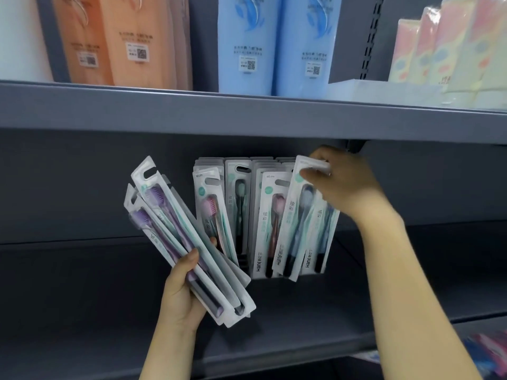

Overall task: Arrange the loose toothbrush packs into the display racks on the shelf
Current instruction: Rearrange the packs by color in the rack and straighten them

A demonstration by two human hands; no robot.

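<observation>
My left hand [179,294] grips a fanned bunch of purple toothbrush packs [175,223] by their lower ends, tilted up to the left in front of the shelf. My right hand [345,185] pinches the top card of a blue toothbrush pack [300,215], held at the right end of the rows. Several rows of toothbrush packs [241,209] stand hanging in the display rack under the upper shelf; pink, dark green and rose brushes show at their fronts. The rack's hooks are hidden behind the packs.
The grey lower shelf board [82,297] runs below the packs. The upper shelf [247,116] carries orange pouches [120,37], blue pouches [274,42] and pastel packages [452,50]. Blurred pink and blue items [488,349] lie at the bottom right.
</observation>
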